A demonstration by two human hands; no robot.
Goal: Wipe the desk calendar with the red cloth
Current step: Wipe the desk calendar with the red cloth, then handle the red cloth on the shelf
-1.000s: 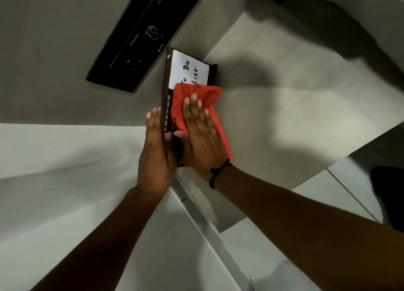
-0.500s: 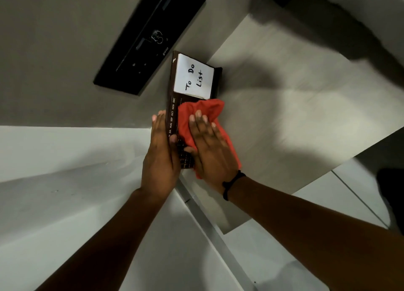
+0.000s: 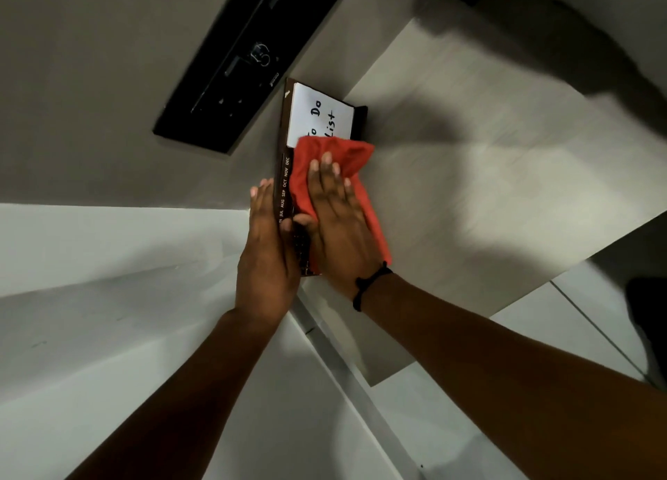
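A dark brown desk calendar (image 3: pixel 283 176) with month tabs down its left edge and a white "To Do List" pad (image 3: pixel 319 117) at its far end lies on the pale desk. My right hand (image 3: pixel 334 219) presses the red cloth (image 3: pixel 326 165) flat on the calendar's face, fingers spread, the cloth covering the pad's near edge. My left hand (image 3: pixel 269 248) lies flat against the calendar's left edge with its thumb on the tabs, steadying it. The calendar's near half is hidden under both hands.
A black flat device (image 3: pixel 249 61) lies on the grey surface just left of the calendar's far end. The pale desk top (image 3: pixel 487 191) spreads to the right, its edge running diagonally below my right wrist. White floor or panels (image 3: pixel 108 299) lie below left.
My right hand has slid the red cloth away from me, up over the lower edge of the "To Do List" pad, after having pulled it nearer half a second before. The left hand stays put.
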